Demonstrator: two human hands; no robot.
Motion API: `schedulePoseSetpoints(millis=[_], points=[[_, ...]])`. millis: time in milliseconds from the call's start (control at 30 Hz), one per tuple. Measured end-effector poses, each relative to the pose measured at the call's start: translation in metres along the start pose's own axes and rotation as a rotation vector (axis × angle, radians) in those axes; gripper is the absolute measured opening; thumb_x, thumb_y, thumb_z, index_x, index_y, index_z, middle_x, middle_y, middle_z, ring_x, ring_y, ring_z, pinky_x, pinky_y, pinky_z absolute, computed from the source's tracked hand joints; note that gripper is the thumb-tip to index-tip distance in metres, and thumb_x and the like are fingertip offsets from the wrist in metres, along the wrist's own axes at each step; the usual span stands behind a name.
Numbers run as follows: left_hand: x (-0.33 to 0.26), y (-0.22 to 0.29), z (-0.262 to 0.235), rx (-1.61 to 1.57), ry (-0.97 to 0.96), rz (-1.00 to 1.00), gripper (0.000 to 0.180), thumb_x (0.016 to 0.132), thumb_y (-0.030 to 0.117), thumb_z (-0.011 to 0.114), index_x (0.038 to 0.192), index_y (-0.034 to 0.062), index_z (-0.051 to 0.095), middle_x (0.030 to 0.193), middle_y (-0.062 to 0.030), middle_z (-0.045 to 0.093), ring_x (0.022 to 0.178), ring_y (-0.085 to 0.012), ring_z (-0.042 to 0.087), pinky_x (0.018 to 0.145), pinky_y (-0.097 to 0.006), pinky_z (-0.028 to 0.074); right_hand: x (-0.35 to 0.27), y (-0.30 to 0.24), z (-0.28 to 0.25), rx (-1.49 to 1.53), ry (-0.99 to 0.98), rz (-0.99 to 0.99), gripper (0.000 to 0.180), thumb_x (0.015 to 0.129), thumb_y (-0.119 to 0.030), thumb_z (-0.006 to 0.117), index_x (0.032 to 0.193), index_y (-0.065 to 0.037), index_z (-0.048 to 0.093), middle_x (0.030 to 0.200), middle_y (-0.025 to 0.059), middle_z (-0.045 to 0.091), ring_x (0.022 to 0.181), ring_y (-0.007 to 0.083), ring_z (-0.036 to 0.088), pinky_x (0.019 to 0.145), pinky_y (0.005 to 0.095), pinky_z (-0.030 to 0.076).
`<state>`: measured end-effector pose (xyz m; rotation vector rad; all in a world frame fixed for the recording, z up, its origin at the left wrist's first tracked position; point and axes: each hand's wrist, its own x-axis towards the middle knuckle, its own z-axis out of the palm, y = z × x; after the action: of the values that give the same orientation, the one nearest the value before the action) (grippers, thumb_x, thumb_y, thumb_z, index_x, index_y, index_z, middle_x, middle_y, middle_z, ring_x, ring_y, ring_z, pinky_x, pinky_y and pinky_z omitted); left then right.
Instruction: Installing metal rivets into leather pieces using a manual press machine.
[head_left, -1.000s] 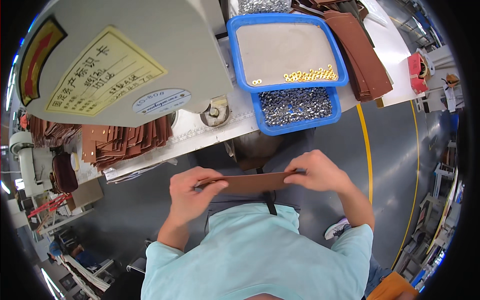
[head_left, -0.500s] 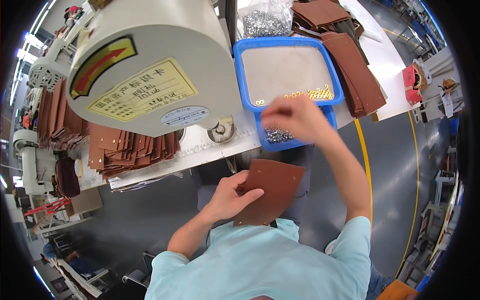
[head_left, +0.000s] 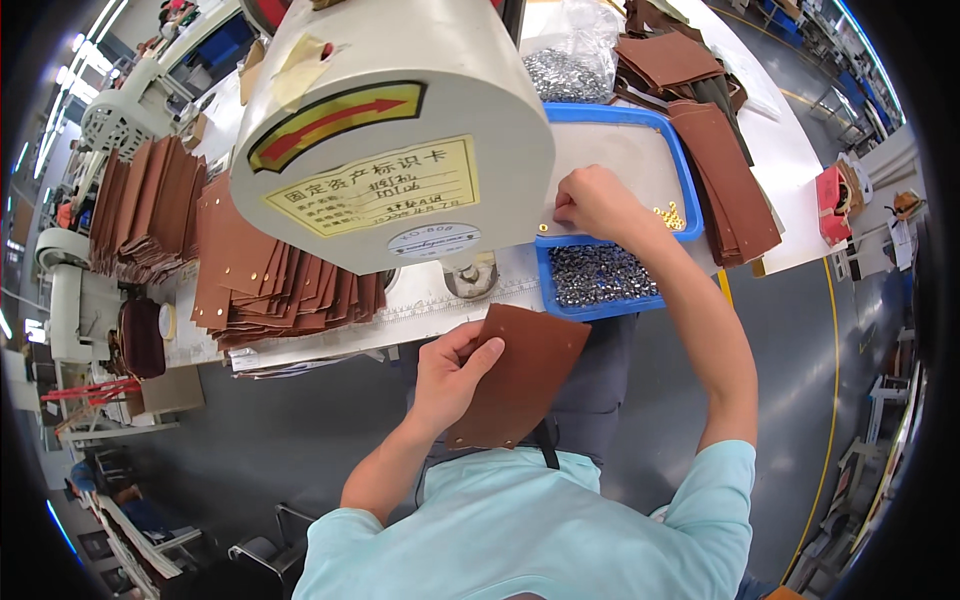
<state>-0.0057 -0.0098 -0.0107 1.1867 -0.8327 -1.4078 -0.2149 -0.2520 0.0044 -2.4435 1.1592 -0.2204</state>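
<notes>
My left hand [head_left: 447, 378] grips a brown leather piece [head_left: 530, 370] by its left edge, thumb on top. The piece is held tilted in front of my body, with small metal studs near its near edge. My right hand [head_left: 603, 207] is over the upper blue-rimmed tray [head_left: 690, 190], fingers curled together at its near side. Whatever is between those fingertips is hidden. Small gold-coloured rings [head_left: 672, 215] lie in that tray beside the hand. Just nearer, a second blue tray [head_left: 556, 306] holds many small silver metal fasteners [head_left: 600, 275].
A large cream press machine [head_left: 400, 110] overhangs the table on the left, above a round metal base [head_left: 470, 276]. Stacked brown leather pieces [head_left: 285, 290] lie left of it. More leather [head_left: 725, 185] and a bag of silver fasteners [head_left: 570, 75] lie at the back right.
My right hand has moved from in front of the upper tray to over its near side, uncovering the silver fasteners. The whole view has shifted. My left hand still holds the leather piece.
</notes>
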Motion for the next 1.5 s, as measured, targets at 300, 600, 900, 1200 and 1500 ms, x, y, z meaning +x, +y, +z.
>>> schedulePoseSetpoints(millis=[300,600,900,1200,1500], points=[[0.007,-0.008,0.004,0.114,-0.091,-0.061,0.028,0.104,0.019,0.067,0.119,-0.0035,0.073,0.096,-0.0039,0.076,0.085,-0.0058,0.064,0.076,-0.023,0.054,0.001,0.006,-0.006,-0.056,0.040,0.047,0.007,0.072,-0.006,0.075,0.078,-0.003,0.077,0.079,0.0219,0.073,0.080,0.0396,0.073,0.078,0.0466,0.059],[0.009,-0.018,0.000,0.076,-0.098,-0.091,0.026,0.103,0.018,0.068,0.116,-0.0038,0.074,0.096,-0.0039,0.076,0.086,-0.0058,0.066,0.077,-0.023,0.054,0.000,0.014,0.000,-0.147,0.171,0.064,0.009,0.077,-0.011,0.073,0.082,-0.005,0.078,0.082,0.0176,0.075,0.079,0.0370,0.073,0.075,0.0463,0.059],[0.014,-0.013,0.007,0.069,-0.005,-0.061,0.029,0.102,0.015,0.068,0.123,-0.0048,0.072,0.099,-0.0070,0.078,0.086,-0.0067,0.068,0.078,-0.023,0.055,-0.060,-0.043,-0.003,0.402,0.453,0.093,0.007,0.086,-0.005,0.075,0.091,0.000,0.074,0.088,0.0122,0.075,0.077,0.0206,0.073,0.072,0.0321,0.058],[0.009,-0.013,0.017,0.097,-0.117,-0.103,0.029,0.105,0.017,0.064,0.126,-0.0007,0.071,0.100,-0.0043,0.077,0.088,-0.0065,0.066,0.079,-0.024,0.055,-0.145,-0.102,0.041,0.387,0.357,-0.148,0.012,0.082,0.000,0.081,0.091,-0.002,0.072,0.088,0.0105,0.071,0.076,0.0242,0.071,0.066,0.0327,0.058],[0.000,-0.019,0.020,0.144,-0.213,-0.047,0.030,0.107,0.019,0.060,0.127,-0.0020,0.070,0.106,-0.0024,0.075,0.095,-0.0062,0.062,0.086,-0.025,0.053,-0.158,-0.101,0.052,0.466,0.372,-0.122,0.010,0.083,0.000,0.078,0.093,-0.002,0.074,0.091,0.0115,0.072,0.076,0.0286,0.071,0.067,0.0363,0.058]])
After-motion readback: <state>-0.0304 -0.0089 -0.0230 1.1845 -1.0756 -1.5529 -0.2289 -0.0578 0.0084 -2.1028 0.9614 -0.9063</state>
